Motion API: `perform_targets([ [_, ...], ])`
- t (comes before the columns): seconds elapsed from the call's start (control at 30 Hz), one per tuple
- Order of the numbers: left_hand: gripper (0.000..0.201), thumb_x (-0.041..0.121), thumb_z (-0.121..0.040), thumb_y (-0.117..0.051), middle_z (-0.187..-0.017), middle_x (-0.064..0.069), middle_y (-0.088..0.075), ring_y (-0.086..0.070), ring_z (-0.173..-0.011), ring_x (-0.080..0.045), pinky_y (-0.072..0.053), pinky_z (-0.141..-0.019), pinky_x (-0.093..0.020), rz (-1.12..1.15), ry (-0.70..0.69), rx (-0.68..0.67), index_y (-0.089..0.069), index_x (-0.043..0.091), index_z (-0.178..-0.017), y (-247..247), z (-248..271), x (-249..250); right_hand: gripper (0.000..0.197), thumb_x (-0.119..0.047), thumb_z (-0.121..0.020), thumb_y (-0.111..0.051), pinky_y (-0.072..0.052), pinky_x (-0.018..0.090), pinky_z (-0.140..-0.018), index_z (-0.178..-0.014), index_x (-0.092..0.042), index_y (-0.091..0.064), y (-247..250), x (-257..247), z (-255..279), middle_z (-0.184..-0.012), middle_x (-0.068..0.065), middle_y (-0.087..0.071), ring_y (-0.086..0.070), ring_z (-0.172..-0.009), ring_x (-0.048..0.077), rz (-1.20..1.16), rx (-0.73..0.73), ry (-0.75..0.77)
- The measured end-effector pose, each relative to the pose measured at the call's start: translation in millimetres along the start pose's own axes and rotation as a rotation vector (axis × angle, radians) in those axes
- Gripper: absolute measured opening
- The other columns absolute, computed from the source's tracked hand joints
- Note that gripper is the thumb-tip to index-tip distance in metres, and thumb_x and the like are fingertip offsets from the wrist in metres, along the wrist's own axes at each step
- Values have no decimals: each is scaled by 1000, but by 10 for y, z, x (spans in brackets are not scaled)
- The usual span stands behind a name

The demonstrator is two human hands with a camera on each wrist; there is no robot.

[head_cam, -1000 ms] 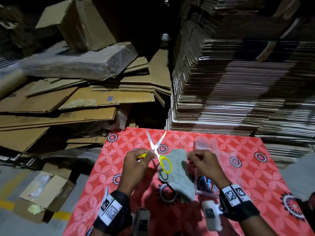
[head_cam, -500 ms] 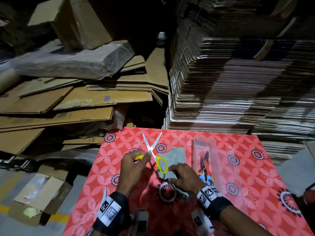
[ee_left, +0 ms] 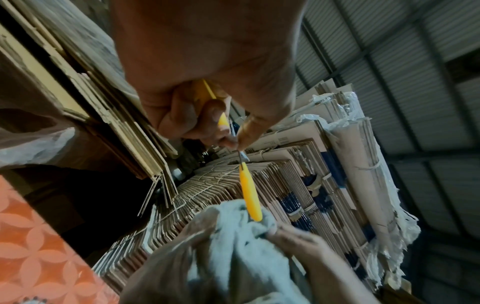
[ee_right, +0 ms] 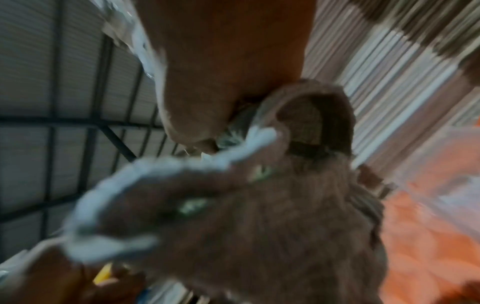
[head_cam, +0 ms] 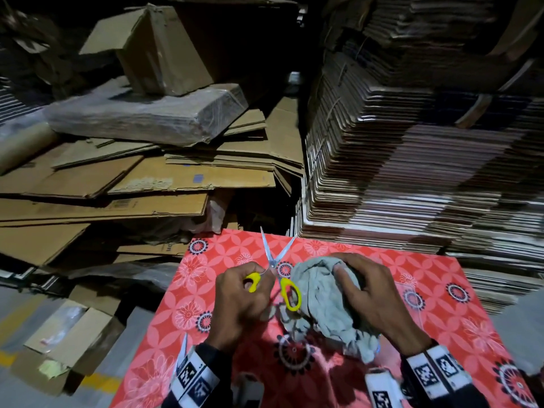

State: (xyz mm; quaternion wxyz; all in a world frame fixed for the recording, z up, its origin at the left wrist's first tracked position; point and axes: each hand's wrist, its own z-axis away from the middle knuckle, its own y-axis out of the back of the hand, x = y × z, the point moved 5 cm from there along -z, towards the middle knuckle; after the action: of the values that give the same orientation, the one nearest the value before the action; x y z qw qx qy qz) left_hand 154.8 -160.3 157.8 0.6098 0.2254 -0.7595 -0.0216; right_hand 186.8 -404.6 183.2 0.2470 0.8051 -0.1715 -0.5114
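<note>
A pair of scissors with yellow handles is held above the red flowered table, its blades spread wide and pointing away from me. My left hand grips one yellow handle; the other handle loop hangs free beside a crumpled grey cloth. My right hand grips that cloth from above, bunched and lifted next to the scissors. The right wrist view shows the cloth close and blurred, under my right hand.
Flattened cardboard sheets and a wrapped bundle lie piled beyond the table on the left. A tall stack of folded cartons rises at the right, close to the table's far edge. An opened box sits on the floor at lower left.
My right hand left the clear packet, gathered the grey cloth off the table and raised it beside the scissors. The left hand kept holding the scissors with blades spread.
</note>
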Motion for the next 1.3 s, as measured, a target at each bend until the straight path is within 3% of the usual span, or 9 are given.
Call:
perform_targets([
  [0.07, 41, 33, -94, -70, -48, 14, -41, -36, -47, -2, -27, -50, -20, -1, -32, -8, -61, 14, -59, -22, 14, 81, 22, -19, -95, -73, -42, 12, -63, -113, -31, -73, 64, -211, 6, -82, -12, -72, -61, -67, 2, -10, 49, 29],
  [0.13, 40, 29, -95, -71, -47, 14, -43, -37, -46, -2, -29, -49, -22, 7, -41, -15, -60, 24, -57, -45, 33, 160, 22, -18, -90, -79, -33, 11, -54, -106, -30, -72, 77, -378, 16, -70, -6, -65, -50, -51, 4, -6, 103, 73],
  [0.3, 36, 22, -95, -73, -50, 6, -50, -42, -46, -4, -31, -48, -23, -7, -128, -29, -63, 16, -60, -77, 85, 358, 18, -17, -83, -88, -52, 15, -75, -98, -20, -80, 57, -659, 61, -92, -16, -75, -70, -86, -3, 22, 233, 223],
  [0.47, 34, 22, -90, -71, -54, 5, -48, -47, -49, -10, -30, -51, -18, -102, -278, 7, -58, 15, -60, -72, 103, 506, 26, -38, -89, -80, -52, 13, -76, -109, -22, -83, -16, -770, 110, -98, -16, -75, -72, -92, 1, -96, 194, 239],
  [0.63, 37, 15, -89, -70, -53, 3, -43, -43, -49, -14, -29, -49, -27, -137, -359, 9, -52, 13, -57, -110, 151, 620, 21, -23, -87, -80, -55, 18, -74, -108, -22, -83, -107, -694, 132, -97, -14, -72, -73, -91, 6, -155, 202, 213],
  [0.9, 40, 16, -87, -71, -51, 8, -40, -41, -48, -4, -27, -51, -15, -119, -320, -1, -47, 13, -55, -224, 285, 638, 19, -6, -81, -87, -57, 22, -72, -94, -21, -85, 19, -509, 37, -89, -17, -73, -71, -84, 2, -30, 291, 125],
  [1.03, 41, 19, -88, -70, -48, 5, -45, -46, -45, -11, -36, -48, -30, -87, -302, 2, -50, 12, -53, -222, 306, 662, 14, -11, -84, -86, -54, 16, -72, -95, -19, -85, 39, -544, 69, -89, -16, -73, -71, -85, 3, -36, 268, 142],
  [1.2, 42, 22, -87, -70, -48, 4, -40, -41, -45, -9, -28, -49, -21, -100, -310, 7, -48, 11, -53, -227, 325, 671, 12, -14, -82, -83, -51, 13, -71, -92, -20, -85, 35, -620, 163, -88, -15, -73, -71, -82, 2, -35, 205, 180],
  [1.3, 42, 18, -87, -71, -48, 2, -41, -41, -45, -10, -27, -48, -23, -80, -316, -16, -49, 10, -53, -267, 354, 713, 14, -6, -82, -86, -51, 11, -76, -91, -18, -85, 259, -536, 33, -90, -12, -76, -70, -85, -2, 13, 314, 152],
])
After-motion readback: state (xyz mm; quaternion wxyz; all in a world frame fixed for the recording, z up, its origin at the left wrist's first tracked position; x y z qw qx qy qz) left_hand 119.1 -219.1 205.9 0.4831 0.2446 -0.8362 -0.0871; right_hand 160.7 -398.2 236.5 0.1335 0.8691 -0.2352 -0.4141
